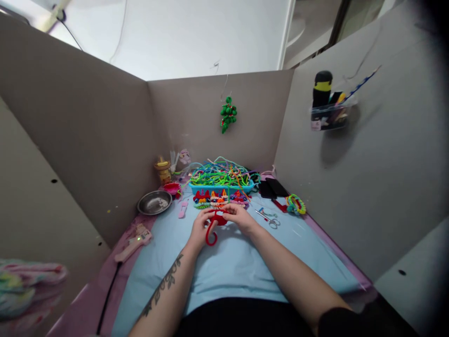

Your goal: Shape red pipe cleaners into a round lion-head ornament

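Between my two hands is a red pipe cleaner piece [220,218], coiled into a flat shape, with one loose end hanging down in a hook. My left hand [201,229] grips its left side, the hooked end falling past the fingers. On the other side, the fingers of my right hand [242,218] pinch its upper right edge. A small pale patch shows at its top; I cannot make out what it is. Just beyond my fingertips stand several colourful pipe cleaner figures [219,198], in front of a blue basket [198,189] heaped with pipe cleaners [224,174].
To the right lie scissors [269,220], dark phones [268,188] and coiled yellow-green pipe cleaners [295,204]. A metal bowl [154,203], a pink clip-like item [182,209] and a corded glue gun [135,244] are on the left. Grey panels [196,112] enclose the table.
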Motion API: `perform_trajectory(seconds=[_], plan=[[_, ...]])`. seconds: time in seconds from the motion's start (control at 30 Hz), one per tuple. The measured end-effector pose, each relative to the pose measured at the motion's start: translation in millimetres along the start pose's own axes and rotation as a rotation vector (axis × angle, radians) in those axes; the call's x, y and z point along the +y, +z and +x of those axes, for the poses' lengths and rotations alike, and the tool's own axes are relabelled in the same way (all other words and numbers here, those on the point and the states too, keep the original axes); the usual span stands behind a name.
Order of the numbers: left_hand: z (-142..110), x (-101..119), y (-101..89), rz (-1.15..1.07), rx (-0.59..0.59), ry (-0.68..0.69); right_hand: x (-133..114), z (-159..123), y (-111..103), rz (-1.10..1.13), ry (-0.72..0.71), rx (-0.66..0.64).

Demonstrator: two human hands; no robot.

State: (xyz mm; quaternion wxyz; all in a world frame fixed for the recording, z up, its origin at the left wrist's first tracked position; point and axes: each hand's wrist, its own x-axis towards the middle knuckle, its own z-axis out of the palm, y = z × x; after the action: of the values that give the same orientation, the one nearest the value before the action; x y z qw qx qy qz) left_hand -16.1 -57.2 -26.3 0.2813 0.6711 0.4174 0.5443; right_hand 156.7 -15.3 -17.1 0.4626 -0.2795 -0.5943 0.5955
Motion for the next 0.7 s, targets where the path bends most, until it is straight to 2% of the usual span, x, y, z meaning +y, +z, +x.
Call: perform_trajectory(seconds=[0.13,0.37,0.47,0.57,0.6,0.7], plan=[[-1,4,1.1,0.028,-0.025,0.04,3,-1,5,0.045,-0.011,0.042],[-1,9,2.8,-0.005,-0.028,0.01,7,-3,13,0.095,-0.024,0.084],[0,4,2.7,0.032,0.089,-0.002,7,-1,12,0.173,-0.013,0.116],[2,-4,4.4,-0.007,0.253,-0.116,6,2,11,0.321,0.026,0.187],[3,-7,5.8,-0.07,0.251,-0.181,6,3,11,0.368,0.037,0.211],[3,-12,11.9,-0.324,0.019,-0.318,7,5,12,0.441,0.035,0.253]])
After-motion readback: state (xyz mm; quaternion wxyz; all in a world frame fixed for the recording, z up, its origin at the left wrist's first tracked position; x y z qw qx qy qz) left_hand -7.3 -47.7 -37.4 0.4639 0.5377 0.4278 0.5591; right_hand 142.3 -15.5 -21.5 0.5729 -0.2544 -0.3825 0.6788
